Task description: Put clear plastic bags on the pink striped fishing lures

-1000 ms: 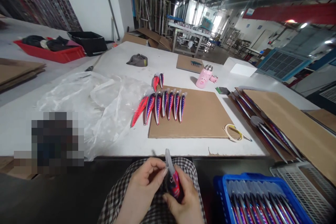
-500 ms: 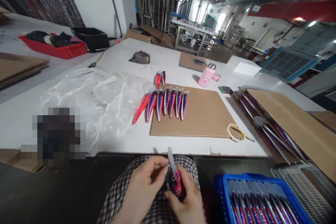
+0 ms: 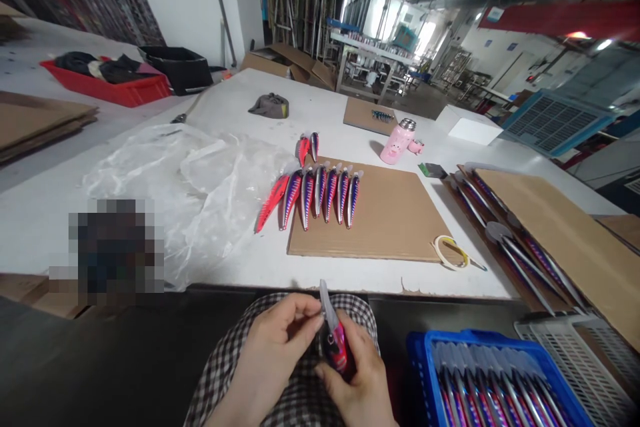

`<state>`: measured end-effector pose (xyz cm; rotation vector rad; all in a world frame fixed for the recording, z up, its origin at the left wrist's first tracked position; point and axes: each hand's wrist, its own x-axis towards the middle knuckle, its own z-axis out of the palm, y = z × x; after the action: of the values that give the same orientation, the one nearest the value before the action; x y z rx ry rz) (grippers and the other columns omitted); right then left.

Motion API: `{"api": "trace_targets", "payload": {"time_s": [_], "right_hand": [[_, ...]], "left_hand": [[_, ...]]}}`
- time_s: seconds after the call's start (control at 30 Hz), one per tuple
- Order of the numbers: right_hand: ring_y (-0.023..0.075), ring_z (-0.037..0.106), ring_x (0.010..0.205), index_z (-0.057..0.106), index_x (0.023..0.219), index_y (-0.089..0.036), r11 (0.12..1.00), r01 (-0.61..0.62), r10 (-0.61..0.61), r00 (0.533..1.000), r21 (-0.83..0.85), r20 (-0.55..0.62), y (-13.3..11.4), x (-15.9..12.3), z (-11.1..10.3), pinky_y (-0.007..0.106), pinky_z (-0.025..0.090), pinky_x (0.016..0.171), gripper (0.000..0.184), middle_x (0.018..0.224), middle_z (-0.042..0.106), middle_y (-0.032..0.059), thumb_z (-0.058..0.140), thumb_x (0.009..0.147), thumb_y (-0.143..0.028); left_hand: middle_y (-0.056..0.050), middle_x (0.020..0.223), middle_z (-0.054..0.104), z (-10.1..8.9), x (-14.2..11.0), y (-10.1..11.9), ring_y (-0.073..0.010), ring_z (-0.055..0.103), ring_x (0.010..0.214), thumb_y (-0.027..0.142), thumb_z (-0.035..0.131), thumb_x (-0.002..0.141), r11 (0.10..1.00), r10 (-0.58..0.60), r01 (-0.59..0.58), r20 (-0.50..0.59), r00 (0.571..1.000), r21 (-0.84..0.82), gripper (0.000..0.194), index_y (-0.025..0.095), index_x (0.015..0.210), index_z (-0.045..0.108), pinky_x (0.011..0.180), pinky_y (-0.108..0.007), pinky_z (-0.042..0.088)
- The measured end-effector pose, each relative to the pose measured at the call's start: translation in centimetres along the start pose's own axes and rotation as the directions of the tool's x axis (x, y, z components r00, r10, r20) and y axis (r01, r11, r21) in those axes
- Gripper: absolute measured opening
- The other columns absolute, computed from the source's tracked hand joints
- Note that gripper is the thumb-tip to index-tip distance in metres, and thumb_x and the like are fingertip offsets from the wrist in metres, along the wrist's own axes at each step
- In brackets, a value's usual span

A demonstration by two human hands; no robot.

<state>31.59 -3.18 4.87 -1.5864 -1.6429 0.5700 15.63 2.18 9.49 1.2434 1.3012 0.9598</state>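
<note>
Above my lap, my right hand (image 3: 363, 370) is wrapped round a fishing lure (image 3: 337, 348) with a dark, pink-and-red body and an eye. Its clear lip points up, toward the table edge. My left hand (image 3: 270, 347) is closed in a pinch, thumb and fingertips meeting right beside the base of the lip. Whatever lies between those fingertips is too small to make out. On the table in front, several purple, red and silver lures (image 3: 330, 195) lie in a row, partly on a cardboard sheet (image 3: 395, 213). A red lure (image 3: 273, 203) is at the row's left end.
A blue crate (image 3: 430, 373) of lipped lures stands low on the right. Crumpled clear plastic (image 3: 200, 193) covers the table's left part beside a blurred patch. A yellowish ring (image 3: 445, 253), pink bottle (image 3: 397, 143), grey cap (image 3: 270, 107) and cardboard layered with lures (image 3: 540, 213) are around.
The view has shifted very slightly. Both hands keep nearly the same pose at the lure, with the left fingertips still pinched beside its lip.
</note>
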Motion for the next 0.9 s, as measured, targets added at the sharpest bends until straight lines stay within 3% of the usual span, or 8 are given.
{"api": "trace_targets", "payload": {"time_s": [0.17,0.27,0.43,0.57,0.67,0.9], "right_hand": [[0.0261,0.064,0.113,0.06,0.127,-0.028,0.999,-0.042,0.042,0.999,0.021,0.029,-0.1,0.0,-0.2,0.038,0.052,0.099,0.072,0.124,0.069,0.0016,0.07,0.061,-0.001],[0.0264,0.064,0.113,0.061,0.126,-0.028,0.997,-0.061,0.058,0.997,0.051,0.054,-0.1,0.0,-0.4,0.038,0.052,0.1,0.073,0.123,0.07,0.0016,0.07,0.059,-0.001],[0.0268,0.065,0.113,0.062,0.126,-0.028,0.992,-0.079,0.071,0.994,0.096,0.085,0.0,0.2,-0.6,0.039,0.052,0.1,0.074,0.123,0.07,0.0013,0.071,0.057,-0.002],[0.0262,0.064,0.114,0.061,0.127,-0.029,0.99,-0.088,0.079,0.994,0.108,0.082,0.1,0.2,-0.5,0.039,0.051,0.1,0.075,0.123,0.07,0.0007,0.07,0.057,-0.003],[0.0259,0.064,0.114,0.062,0.126,-0.029,0.992,-0.083,0.077,0.995,0.098,0.064,0.1,0.2,-0.3,0.037,0.052,0.1,0.074,0.123,0.07,0.0014,0.069,0.057,-0.002],[0.0255,0.066,0.112,0.064,0.125,-0.027,0.993,-0.069,0.064,0.996,0.096,0.053,-0.1,0.3,-0.2,0.035,0.053,0.098,0.073,0.122,0.071,0.0018,0.068,0.057,-0.001]], "left_hand": [[0.002,0.08,0.075,-0.1,0.0,-0.3,-0.0161,0.07,0.076,0.024,0.065,0.078,1.0,0.027,-0.027,0.001,1.0,-0.011,0.006,0.023,0.083,0.068,0.074,-0.025,0.054],[0.004,0.074,0.07,-0.2,0.3,-0.6,-0.0135,0.067,0.069,0.019,0.066,0.078,0.993,0.122,-0.122,0.006,0.993,0.001,0.006,0.024,0.081,0.069,0.069,-0.023,0.052],[0.005,0.079,0.063,-0.8,1.2,-1.4,-0.0108,0.063,0.07,0.011,0.068,0.077,0.938,0.346,-0.346,0.029,0.938,0.008,0.017,0.026,0.086,0.07,0.066,-0.02,0.05],[0.005,0.082,0.062,-1.3,1.4,-1.3,-0.0091,0.063,0.074,0.006,0.065,0.079,0.883,0.448,-0.457,0.097,0.889,0.109,0.023,0.027,0.087,0.071,0.07,-0.017,0.048],[0.006,0.08,0.062,-1.4,1.1,-0.6,-0.0083,0.063,0.073,0.006,0.063,0.081,0.88,0.43,-0.448,0.139,0.892,0.157,0.022,0.026,0.084,0.071,0.069,-0.016,0.047],[0.004,0.075,0.061,-1.2,0.3,0.2,-0.0109,0.059,0.068,0.01,0.057,0.083,0.922,0.257,-0.29,0.152,0.954,0.258,0.016,0.022,0.073,0.062,0.066,-0.02,0.044]]}}
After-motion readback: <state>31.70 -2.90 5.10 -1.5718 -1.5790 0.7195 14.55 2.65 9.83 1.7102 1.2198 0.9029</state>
